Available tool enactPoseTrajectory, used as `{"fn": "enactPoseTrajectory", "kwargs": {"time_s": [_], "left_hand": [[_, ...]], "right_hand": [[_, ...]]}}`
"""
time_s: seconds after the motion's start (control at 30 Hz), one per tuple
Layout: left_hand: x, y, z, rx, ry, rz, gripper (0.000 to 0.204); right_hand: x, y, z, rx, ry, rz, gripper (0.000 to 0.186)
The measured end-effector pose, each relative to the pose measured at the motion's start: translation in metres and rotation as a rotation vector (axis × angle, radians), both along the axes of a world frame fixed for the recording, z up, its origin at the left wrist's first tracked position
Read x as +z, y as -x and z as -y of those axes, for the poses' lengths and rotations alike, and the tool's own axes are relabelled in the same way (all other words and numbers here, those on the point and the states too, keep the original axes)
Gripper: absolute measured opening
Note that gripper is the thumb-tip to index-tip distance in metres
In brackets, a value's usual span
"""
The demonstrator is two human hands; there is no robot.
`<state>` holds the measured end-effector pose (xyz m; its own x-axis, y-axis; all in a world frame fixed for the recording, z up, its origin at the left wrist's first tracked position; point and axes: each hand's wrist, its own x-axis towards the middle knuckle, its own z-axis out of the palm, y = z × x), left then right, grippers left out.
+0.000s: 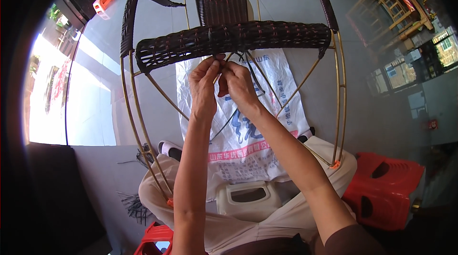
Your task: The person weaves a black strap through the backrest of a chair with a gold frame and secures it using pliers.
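"How far along is the chair?"

"On my feed it stands over the white sack. Its backrest, beyond the sack, and the armrests look covered, as does the band across the sack's far end. I'd judge the weaving mostly done; loose strands hanging over the sack look left to secure."

"And the hands?"

"I have the left hand and right hand above the sack's far half, fingers curled together at the band's lower edge. Whether either grips a strand, I can't tell."

"Room to move?"

"Bare metal legs fence both sides of the sack. I see open floor left of it; the red stool crowds the near right, the pale stool its near end."
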<state>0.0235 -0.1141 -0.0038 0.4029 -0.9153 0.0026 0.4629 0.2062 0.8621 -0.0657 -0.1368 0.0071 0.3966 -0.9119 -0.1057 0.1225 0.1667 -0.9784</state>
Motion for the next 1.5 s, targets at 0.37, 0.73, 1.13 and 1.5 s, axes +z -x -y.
{"fn": "enactPoseTrajectory", "kwargs": {"time_s": [0.37, 0.73, 1.13, 1.5], "left_hand": [[0.022, -0.004, 0.009, 0.063, -0.271, 0.129, 0.016], [0.008, -0.022, 0.012, -0.043, -0.318, 0.307, 0.018], [0.000, -0.013, 0.004, -0.032, -0.093, 0.014, 0.017], [-0.006, -0.012, 0.007, -0.101, -0.098, -0.198, 0.020]], "right_hand": [[-0.019, -0.019, -0.005, -0.135, 0.175, -0.015, 0.023], [-0.005, -0.019, -0.014, -0.120, -0.047, 0.054, 0.024], [0.009, 0.007, -0.025, -0.174, -0.006, 0.070, 0.021], [-0.008, -0.002, -0.021, -0.190, -0.540, 0.927, 0.016]]}}
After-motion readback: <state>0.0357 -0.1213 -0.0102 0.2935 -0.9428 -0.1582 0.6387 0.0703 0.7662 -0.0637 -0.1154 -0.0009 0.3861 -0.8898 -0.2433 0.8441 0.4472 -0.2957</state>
